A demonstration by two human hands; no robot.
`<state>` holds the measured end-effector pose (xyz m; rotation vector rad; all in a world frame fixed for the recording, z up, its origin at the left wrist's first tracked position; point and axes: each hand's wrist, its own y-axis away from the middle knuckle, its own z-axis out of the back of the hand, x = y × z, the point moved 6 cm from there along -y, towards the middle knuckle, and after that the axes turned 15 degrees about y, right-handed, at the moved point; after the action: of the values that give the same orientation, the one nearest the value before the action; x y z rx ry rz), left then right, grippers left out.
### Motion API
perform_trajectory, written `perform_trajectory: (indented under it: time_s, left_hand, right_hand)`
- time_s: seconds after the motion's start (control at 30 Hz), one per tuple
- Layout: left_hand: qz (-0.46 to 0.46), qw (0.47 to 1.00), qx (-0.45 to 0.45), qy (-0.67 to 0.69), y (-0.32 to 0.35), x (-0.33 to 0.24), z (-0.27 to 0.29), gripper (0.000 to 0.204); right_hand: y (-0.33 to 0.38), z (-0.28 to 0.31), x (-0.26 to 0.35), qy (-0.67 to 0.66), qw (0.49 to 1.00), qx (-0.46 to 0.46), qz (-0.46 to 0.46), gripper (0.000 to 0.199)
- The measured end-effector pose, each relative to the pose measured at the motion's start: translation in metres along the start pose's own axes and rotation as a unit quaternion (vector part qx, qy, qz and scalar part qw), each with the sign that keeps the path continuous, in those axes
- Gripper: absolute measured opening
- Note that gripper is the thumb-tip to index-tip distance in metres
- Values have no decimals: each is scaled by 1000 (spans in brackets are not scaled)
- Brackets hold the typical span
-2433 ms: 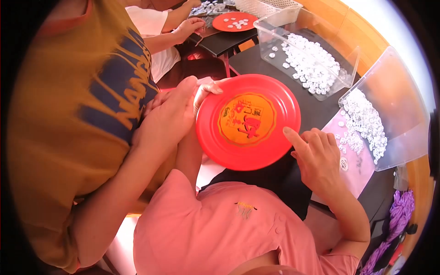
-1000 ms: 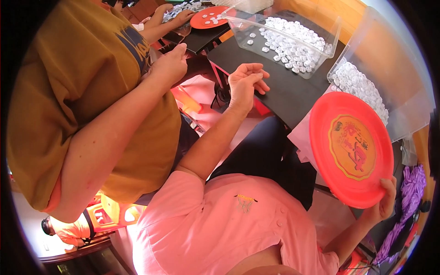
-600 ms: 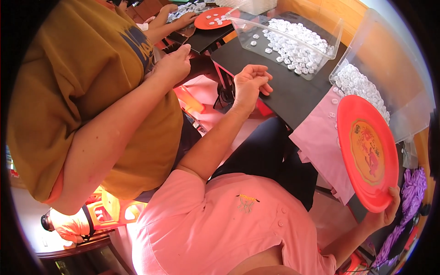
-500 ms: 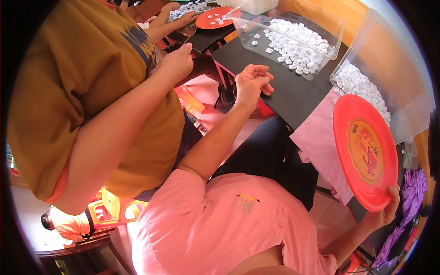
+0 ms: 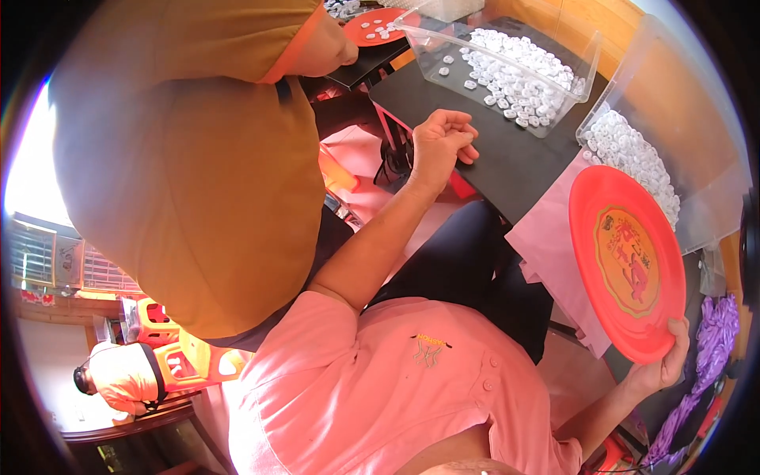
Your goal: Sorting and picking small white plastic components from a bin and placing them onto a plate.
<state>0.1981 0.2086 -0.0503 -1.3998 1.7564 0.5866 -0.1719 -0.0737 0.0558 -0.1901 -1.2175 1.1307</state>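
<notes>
My right hand (image 5: 663, 366) grips the lower rim of a red round plate (image 5: 627, 261) with a yellow and red picture in its middle. The plate is tilted on edge at my right, over a pink sheet (image 5: 554, 237). My left hand (image 5: 440, 146) is a loose fist with curled fingers, resting at the near edge of the black table (image 5: 507, 158); I see nothing in it. A clear tray of small white pieces (image 5: 514, 71) lies just beyond that hand.
A person in a mustard shirt (image 5: 198, 158) stands close at my left, leaning over. A second clear tray of white pieces (image 5: 633, 158) sits behind the plate. Another red plate with white pieces (image 5: 380, 25) lies at the far end. Purple plastic (image 5: 704, 348) hangs at right.
I have swung the red plate from in front of me to my right side, held on edge. The person beside me has leaned further across the view. My left hand stays at the table edge.
</notes>
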Motion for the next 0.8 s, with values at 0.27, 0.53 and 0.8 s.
perform_trajectory:
  time_s: [0.27, 0.53, 0.8]
  left_hand:
    - [1, 1000, -14, -11, -4, 2, -6, 23]
    - [19, 997, -43, -55, -7, 0, -7, 21]
    - [4, 998, -52, -43, -3, 6, -14, 21]
  right_hand:
    - [1, -4, 1, -23, 1000, 18, 5, 27]
    - [0, -8, -1, -24, 998, 58, 19, 27]
    - [-10, -18, -16, -23, 999, 39, 9, 28]
